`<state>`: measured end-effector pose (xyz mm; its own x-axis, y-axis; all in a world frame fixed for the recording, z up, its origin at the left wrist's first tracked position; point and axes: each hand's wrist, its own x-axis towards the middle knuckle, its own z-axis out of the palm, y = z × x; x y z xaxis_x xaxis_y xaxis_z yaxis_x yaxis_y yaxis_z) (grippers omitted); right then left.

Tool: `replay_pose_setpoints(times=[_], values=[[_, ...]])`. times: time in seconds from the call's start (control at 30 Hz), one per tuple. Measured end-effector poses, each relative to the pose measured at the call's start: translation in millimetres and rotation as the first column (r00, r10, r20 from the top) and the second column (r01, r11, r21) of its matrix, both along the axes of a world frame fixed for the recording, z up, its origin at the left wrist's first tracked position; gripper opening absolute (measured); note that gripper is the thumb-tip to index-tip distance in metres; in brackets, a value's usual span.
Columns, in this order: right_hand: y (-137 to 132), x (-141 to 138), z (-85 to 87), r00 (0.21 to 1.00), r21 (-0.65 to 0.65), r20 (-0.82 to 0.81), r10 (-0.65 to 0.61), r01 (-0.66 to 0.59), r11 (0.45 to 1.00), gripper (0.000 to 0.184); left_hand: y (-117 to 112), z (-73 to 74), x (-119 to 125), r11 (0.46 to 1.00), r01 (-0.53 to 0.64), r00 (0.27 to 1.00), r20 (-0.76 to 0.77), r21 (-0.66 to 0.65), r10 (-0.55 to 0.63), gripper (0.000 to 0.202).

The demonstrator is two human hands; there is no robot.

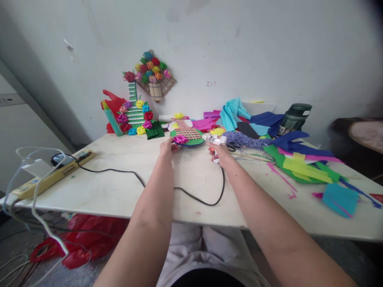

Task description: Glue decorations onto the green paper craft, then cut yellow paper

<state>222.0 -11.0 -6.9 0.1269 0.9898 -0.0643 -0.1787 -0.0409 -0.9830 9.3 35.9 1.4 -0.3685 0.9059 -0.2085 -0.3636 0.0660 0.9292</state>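
Head view: left hand (168, 147) holds green craft (188, 134), right hand (221, 153) glue gun (216, 139); yarn (247, 139) beside gun, cord (209, 205) in front.

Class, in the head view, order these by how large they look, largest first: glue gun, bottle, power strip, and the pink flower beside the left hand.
1. Power strip
2. Bottle
3. Glue gun, partly covered by the right hand
4. Pink flower

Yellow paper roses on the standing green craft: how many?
2: upper yellow rose by the lower end of the neck; lower yellow rose at the bottom. Others may be hidden.
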Motion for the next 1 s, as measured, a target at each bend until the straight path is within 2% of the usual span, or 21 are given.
replay_pose_setpoints(times=[0.1, 0.23, 0.5, 0.73, 0.83, 1.0], values=[[0, 0, 0.5, 1.0, -0.003, 0.004, 0.003, -0.003, 1.0, 0.019, 3, 3.2, 1, 0.996, 0.025, 0.999, -0.038, -0.081, -0.028, 0.016], [-2, -1, 2.6, 1.0, -0.012, 0.01, -0.002, 0.002, 1.0, 0.02, 7, 9.9, -1, 0.983, 0.041, 0.999, -0.015, -0.178, -0.045, 0.019], [0, 0, 1.1, 1.0, 0.002, -0.011, -0.003, 0.003, 1.0, 0.02, 16, 6.6, -7, 0.983, 0.088, 0.99, -0.097, -0.159, -0.104, 0.01], [-1, 0, 3.4, 0.999, -0.001, -0.049, -0.004, 0.004, 1.0, 0.018, 10, 0.8, -6, 0.999, 0.02, 0.997, -0.074, -0.037, -0.023, 0.007], [-2, 0, 5.8, 0.998, -0.021, -0.055, -0.014, 0.013, 1.0, 0.019, 3, 4.4, 0, 0.999, -0.044, 0.996, -0.083, -0.023, 0.042, 0.012], [-4, 0, 7.0, 0.998, -0.031, -0.062, -0.003, 0.001, 1.0, 0.018, -8, 12.6, 20, 0.99, -0.139, 0.99, -0.044, -0.038, 0.137, 0.007]])
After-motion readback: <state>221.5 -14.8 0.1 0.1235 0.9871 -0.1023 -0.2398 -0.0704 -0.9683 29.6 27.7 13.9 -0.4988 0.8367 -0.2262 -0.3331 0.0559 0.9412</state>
